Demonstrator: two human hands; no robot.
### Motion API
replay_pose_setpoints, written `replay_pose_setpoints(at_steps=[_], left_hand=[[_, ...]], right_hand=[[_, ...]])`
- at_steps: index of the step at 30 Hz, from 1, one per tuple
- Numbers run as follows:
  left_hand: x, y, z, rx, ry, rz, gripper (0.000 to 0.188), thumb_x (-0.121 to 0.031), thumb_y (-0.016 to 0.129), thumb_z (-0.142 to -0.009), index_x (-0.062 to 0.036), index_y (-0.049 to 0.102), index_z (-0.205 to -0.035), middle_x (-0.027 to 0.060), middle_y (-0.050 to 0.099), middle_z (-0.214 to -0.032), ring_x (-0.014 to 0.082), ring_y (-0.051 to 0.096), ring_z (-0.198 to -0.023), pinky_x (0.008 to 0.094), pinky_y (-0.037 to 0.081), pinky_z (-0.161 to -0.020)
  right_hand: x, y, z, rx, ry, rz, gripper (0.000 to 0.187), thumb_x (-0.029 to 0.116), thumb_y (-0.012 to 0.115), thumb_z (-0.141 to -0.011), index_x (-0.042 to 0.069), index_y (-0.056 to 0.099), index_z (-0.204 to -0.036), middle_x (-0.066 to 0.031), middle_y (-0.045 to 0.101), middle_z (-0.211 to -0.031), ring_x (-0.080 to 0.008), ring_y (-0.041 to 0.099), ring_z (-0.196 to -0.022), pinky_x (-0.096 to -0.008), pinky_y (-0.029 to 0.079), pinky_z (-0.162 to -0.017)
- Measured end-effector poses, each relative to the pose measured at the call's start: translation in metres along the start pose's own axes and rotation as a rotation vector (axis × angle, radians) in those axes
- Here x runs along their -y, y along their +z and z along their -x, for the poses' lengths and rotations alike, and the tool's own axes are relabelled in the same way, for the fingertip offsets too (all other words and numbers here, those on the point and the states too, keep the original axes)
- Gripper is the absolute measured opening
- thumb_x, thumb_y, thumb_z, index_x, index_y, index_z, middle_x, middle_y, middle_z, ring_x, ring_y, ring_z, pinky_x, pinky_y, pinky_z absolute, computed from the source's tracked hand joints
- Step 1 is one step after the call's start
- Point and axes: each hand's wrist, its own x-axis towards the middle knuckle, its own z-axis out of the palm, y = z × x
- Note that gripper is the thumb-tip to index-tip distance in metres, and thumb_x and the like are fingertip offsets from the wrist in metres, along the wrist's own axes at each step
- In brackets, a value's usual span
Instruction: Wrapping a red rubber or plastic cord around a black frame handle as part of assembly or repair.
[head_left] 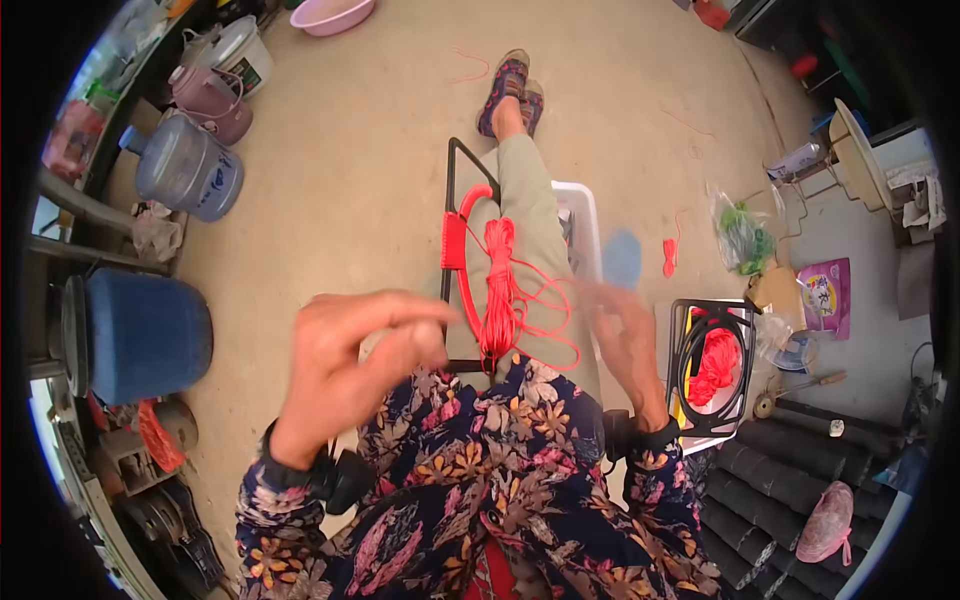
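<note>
A bundle of red cord (pixel 500 285) lies lengthwise over my lap, tied round its middle, with loose loops spreading to its right. Beside it is a black metal frame (pixel 449 180) with a curved red piece (pixel 463 240) on it. My left hand (pixel 350 350) hovers left of the bundle, index finger and thumb stretched toward it with their tips apart; nothing shows between them. To the right of the loops, my right hand (pixel 628 335) is raised and smeared by motion, so its fingers cannot be read. A blurred blue patch (pixel 622 258) appears just beyond it.
A white crate (pixel 578 195) stands by my leg. On the right, a black frame (pixel 745 330) rests over a box with red cord (pixel 715 368). A small red cord bundle (pixel 670 258) lies on the floor. A blue barrel (pixel 150 335) and water jug (pixel 195 170) stand left.
</note>
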Motion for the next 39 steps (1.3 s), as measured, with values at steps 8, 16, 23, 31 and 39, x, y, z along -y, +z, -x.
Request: replay_pose_setpoints(at_steps=[8, 16, 23, 31, 39], left_hand=[[0.128, 0.039, 0.001, -0.403, -0.607, 0.441, 0.032, -0.022, 0.054, -0.093, 0.002, 0.061, -0.112, 0.0087, 0.064, -0.1, 0.014, 0.06, -0.086, 0.0259, 0.048, -0.072], [0.16, 0.05, -0.018, -0.407, -0.689, 0.82, 0.038, -0.034, 0.044, -0.098, -0.0017, 0.057, -0.113, 0.0091, 0.061, -0.107, 0.0186, 0.058, -0.096, 0.035, 0.049, -0.081], [0.167, 0.051, -0.033, -0.357, -0.662, 0.939, 0.04, -0.038, 0.041, -0.098, -0.0038, 0.055, -0.114, 0.0129, 0.062, -0.106, 0.0211, 0.06, -0.094, 0.0355, 0.049, -0.081], [0.179, 0.049, -0.049, -0.318, -0.637, 0.989, 0.041, -0.041, 0.045, -0.096, -0.004, 0.055, -0.109, 0.011, 0.063, -0.096, 0.0209, 0.062, -0.085, 0.0354, 0.052, -0.075], [0.187, 0.053, -0.046, -0.325, -0.569, 1.076, 0.042, -0.041, 0.05, -0.094, -0.0013, 0.057, -0.106, 0.0086, 0.063, -0.087, 0.0182, 0.06, -0.075, 0.0327, 0.051, -0.069]], right_hand=[[0.025, 0.018, -0.03, 0.128, 0.023, -0.193, 0.02, 0.005, 0.058, -0.082, 0.0, 0.062, -0.101, -0.0128, 0.061, -0.096, -0.0253, 0.058, -0.088, -0.0332, 0.046, -0.078], [0.005, 0.078, -0.072, 0.095, -0.348, 0.446, 0.03, 0.028, 0.067, -0.077, 0.001, 0.068, -0.09, -0.0137, 0.055, -0.118, -0.0311, 0.046, -0.11, -0.0448, 0.036, -0.089], [-0.006, 0.111, -0.083, 0.156, -0.403, 0.702, 0.037, 0.031, 0.071, -0.072, -0.002, 0.068, -0.088, -0.0142, 0.052, -0.123, -0.0304, 0.041, -0.12, -0.0454, 0.028, -0.1], [-0.012, 0.122, -0.088, 0.072, -0.369, 0.568, 0.041, 0.022, 0.07, -0.064, -0.004, 0.064, -0.095, -0.0172, 0.054, -0.117, -0.0319, 0.043, -0.117, -0.0466, 0.026, -0.102], [0.0, 0.13, -0.076, 0.151, -0.324, 0.527, 0.033, 0.017, 0.067, -0.067, 0.004, 0.055, -0.095, -0.0157, 0.063, -0.092, -0.032, 0.053, -0.104, -0.048, 0.031, -0.095]])
